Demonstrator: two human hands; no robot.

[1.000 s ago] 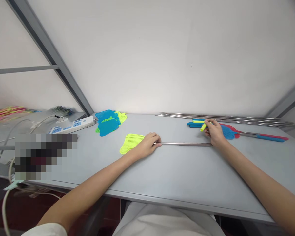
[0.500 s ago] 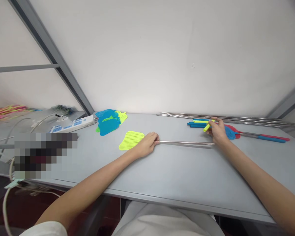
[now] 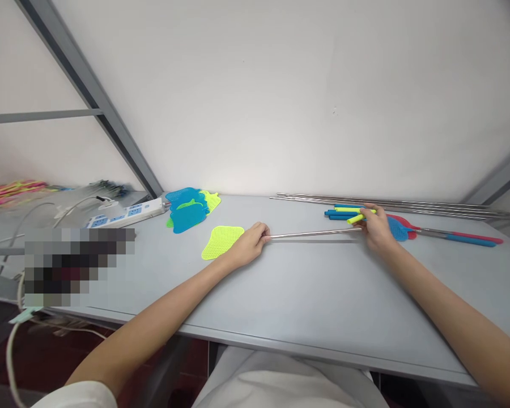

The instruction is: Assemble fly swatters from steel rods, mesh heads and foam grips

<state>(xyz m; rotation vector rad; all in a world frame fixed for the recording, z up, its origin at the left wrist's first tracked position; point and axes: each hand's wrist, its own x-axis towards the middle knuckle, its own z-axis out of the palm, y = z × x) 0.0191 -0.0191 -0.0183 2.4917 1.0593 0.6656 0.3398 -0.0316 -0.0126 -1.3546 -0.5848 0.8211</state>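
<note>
My left hand (image 3: 251,243) is closed in a pinch where a yellow-green fly swatter head (image 3: 221,241) meets a thin metal rod (image 3: 314,233). The rod runs right, slightly raised off the table, and its far end reaches my right hand (image 3: 374,226). Between those right fingers is a short yellow-green handle tube (image 3: 356,219). Whether the right fingers also touch the rod's end, I cannot tell. Just behind the right hand lie blue handle tubes (image 3: 340,215) and another yellow-green tube (image 3: 344,209).
Blue swatter heads (image 3: 189,218) are piled with yellow-green ones at the back left, near a white power strip (image 3: 147,212). Long metal rods (image 3: 437,206) lie along the wall. Right of my hand are a blue swatter (image 3: 470,240) and a red swatter (image 3: 478,236). A grey frame post (image 3: 110,127) stands left.
The rod's right end has risen to my right hand. My left hand has shifted slightly left with the swatter head, and the held tube has tilted closer to level.
</note>
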